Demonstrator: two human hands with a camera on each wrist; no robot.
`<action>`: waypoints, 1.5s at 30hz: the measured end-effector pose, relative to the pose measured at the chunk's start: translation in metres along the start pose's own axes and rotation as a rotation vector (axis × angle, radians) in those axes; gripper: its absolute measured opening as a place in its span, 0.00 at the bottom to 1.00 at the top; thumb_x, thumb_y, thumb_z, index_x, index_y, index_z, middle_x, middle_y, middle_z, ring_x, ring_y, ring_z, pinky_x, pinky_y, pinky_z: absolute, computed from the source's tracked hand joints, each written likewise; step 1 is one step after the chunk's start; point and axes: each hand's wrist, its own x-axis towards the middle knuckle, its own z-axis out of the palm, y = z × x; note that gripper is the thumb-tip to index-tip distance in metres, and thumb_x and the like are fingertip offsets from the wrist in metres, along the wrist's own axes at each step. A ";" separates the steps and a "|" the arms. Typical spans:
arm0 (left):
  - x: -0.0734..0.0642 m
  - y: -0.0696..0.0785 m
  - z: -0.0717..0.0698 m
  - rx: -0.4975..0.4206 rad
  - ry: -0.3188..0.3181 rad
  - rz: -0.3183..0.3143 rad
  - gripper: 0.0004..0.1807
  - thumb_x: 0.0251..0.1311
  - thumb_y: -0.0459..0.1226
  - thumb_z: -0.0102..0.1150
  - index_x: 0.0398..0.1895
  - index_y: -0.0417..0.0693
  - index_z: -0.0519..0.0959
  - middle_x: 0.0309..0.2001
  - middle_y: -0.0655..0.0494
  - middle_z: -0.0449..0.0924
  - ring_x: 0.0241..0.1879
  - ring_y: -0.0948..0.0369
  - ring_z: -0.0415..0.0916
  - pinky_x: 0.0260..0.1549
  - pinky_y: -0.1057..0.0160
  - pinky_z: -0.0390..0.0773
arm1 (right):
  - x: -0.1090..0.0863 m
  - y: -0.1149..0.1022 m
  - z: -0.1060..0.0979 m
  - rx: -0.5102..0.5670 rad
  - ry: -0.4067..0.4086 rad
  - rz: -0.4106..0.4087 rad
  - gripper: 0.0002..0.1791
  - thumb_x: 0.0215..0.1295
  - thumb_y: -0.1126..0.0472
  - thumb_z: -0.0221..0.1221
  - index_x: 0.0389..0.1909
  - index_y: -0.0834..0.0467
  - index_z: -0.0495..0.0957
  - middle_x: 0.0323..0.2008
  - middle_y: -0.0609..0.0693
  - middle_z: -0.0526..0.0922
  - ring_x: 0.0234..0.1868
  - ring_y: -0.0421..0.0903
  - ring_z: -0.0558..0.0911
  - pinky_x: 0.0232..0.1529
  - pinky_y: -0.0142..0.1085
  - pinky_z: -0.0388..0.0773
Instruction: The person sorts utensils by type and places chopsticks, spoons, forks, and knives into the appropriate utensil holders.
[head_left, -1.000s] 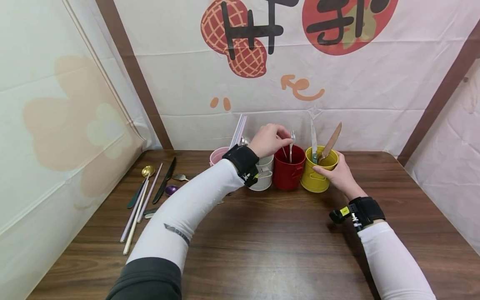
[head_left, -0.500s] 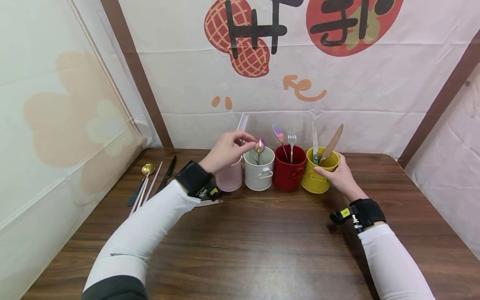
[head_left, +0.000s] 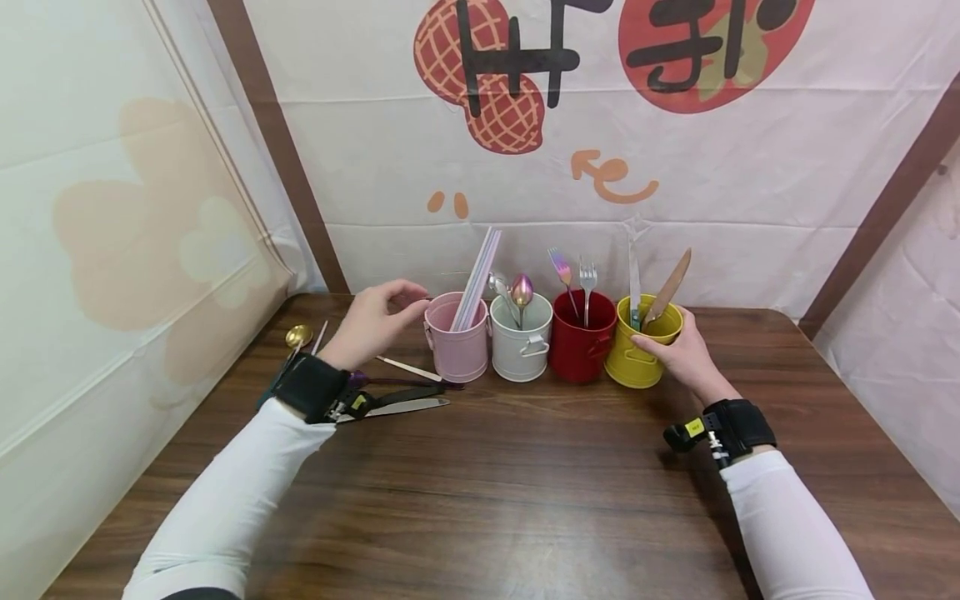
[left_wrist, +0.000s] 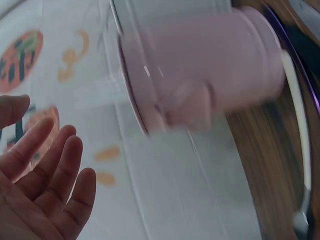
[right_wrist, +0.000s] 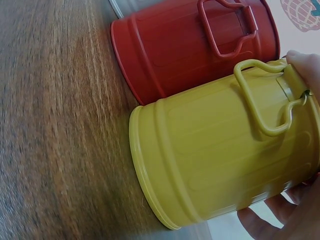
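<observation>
My left hand hovers just left of the pink bucket, fingers loosely bent and holding nothing; the left wrist view shows the bare palm and spread fingers. With thumb and fingers on opposite sides near the rim, my right hand grips the yellow bucket, which stands on the table. Two knives lean in it, one with a copper-coloured blade. Beside it, the red bucket bears a rainbow fork and a silver fork. Spoons stand in the white bucket, chopsticks in the pink one.
Loose cutlery lies on the wooden table at the left, partly behind my left forearm: a gold spoon, a silver knife blade and a white-handled piece. A printed cloth hangs directly behind the buckets.
My left hand has let go of the rainbow fork, now standing in the red bucket, and has swung left past the white and pink buckets. The right hand keeps its hold on the yellow bucket.
</observation>
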 end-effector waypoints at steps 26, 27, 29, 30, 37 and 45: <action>-0.009 -0.094 -0.013 0.376 -0.220 -0.409 0.25 0.67 0.54 0.51 0.31 0.41 0.83 0.24 0.54 0.81 0.27 0.56 0.75 0.29 0.55 0.73 | 0.003 -0.004 0.000 0.011 -0.001 0.008 0.54 0.63 0.48 0.65 0.73 0.65 0.38 0.67 0.69 0.55 0.67 0.64 0.60 0.65 0.57 0.58; -0.007 -0.096 -0.011 0.393 -0.246 -0.429 0.26 0.66 0.55 0.51 0.27 0.42 0.83 0.22 0.56 0.81 0.25 0.57 0.75 0.29 0.55 0.73 | 0.003 -0.005 0.000 0.013 -0.001 0.009 0.54 0.63 0.48 0.65 0.73 0.65 0.38 0.67 0.69 0.55 0.67 0.63 0.60 0.65 0.57 0.58; -0.004 -0.100 -0.007 0.423 -0.293 -0.469 0.28 0.65 0.57 0.51 0.22 0.44 0.83 0.19 0.56 0.81 0.24 0.58 0.76 0.30 0.54 0.73 | 0.003 -0.005 0.000 0.015 -0.002 0.010 0.54 0.62 0.48 0.65 0.73 0.65 0.38 0.67 0.69 0.54 0.67 0.63 0.60 0.65 0.56 0.58; -0.003 -0.102 -0.004 0.434 -0.314 -0.489 0.29 0.64 0.58 0.51 0.21 0.45 0.83 0.19 0.57 0.82 0.25 0.58 0.76 0.31 0.53 0.73 | 0.003 -0.006 0.000 0.018 -0.004 0.012 0.54 0.62 0.48 0.65 0.73 0.65 0.38 0.67 0.69 0.54 0.67 0.63 0.60 0.65 0.56 0.58; 0.002 -0.112 0.012 0.405 -0.404 -0.564 0.26 0.60 0.57 0.55 0.20 0.45 0.84 0.16 0.56 0.81 0.24 0.59 0.79 0.34 0.55 0.75 | 0.005 -0.007 0.002 0.009 -0.009 0.020 0.55 0.62 0.47 0.65 0.73 0.65 0.38 0.67 0.69 0.55 0.66 0.63 0.60 0.65 0.56 0.58; 0.006 -0.124 0.024 0.318 -0.388 -0.594 0.20 0.55 0.50 0.58 0.17 0.45 0.83 0.15 0.56 0.80 0.18 0.62 0.79 0.26 0.61 0.73 | 0.006 -0.006 0.002 0.000 -0.013 0.009 0.54 0.62 0.48 0.65 0.73 0.65 0.38 0.66 0.69 0.55 0.66 0.63 0.61 0.65 0.56 0.58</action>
